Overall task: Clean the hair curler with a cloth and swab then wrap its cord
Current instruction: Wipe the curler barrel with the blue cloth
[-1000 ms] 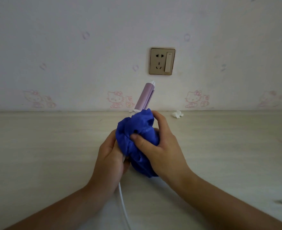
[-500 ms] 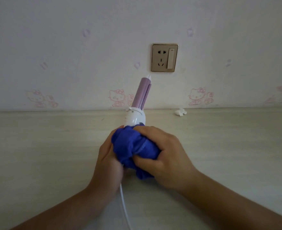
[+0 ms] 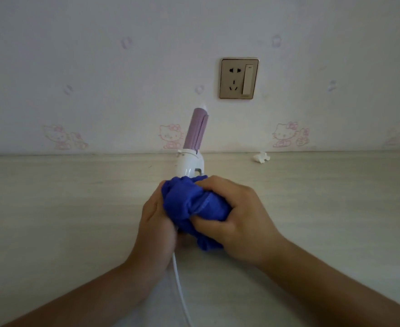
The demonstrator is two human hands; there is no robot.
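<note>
The left hand (image 3: 157, 218) is curled round the bottom of the hair curler (image 3: 190, 161), where the white cord (image 3: 181, 291) comes out and runs toward the near edge of the counter (image 3: 76, 208). Its fingertips are hidden behind the blue cloth (image 3: 194, 201). The curler stands over the middle of the counter, leaning slightly to the right, with its purple barrel in front of the wall. The right hand (image 3: 241, 220) is closed tight on the bunched cloth and squeezes it round the handle. A wall socket (image 3: 239, 78) is above and to the right, and a small white scrap (image 3: 261, 157) lies at the back edge.

The step looks like wiping the handle. To do it well, the left hand should hold the curler steady while the right hand twists the cloth all the way round and works down to the cord joint, without tugging on the cord.

A second ago the cloth covered the white collar, so only the barrel showed. It has since slid down the handle, baring the collar, and the right hand has come over the top of it.
</note>
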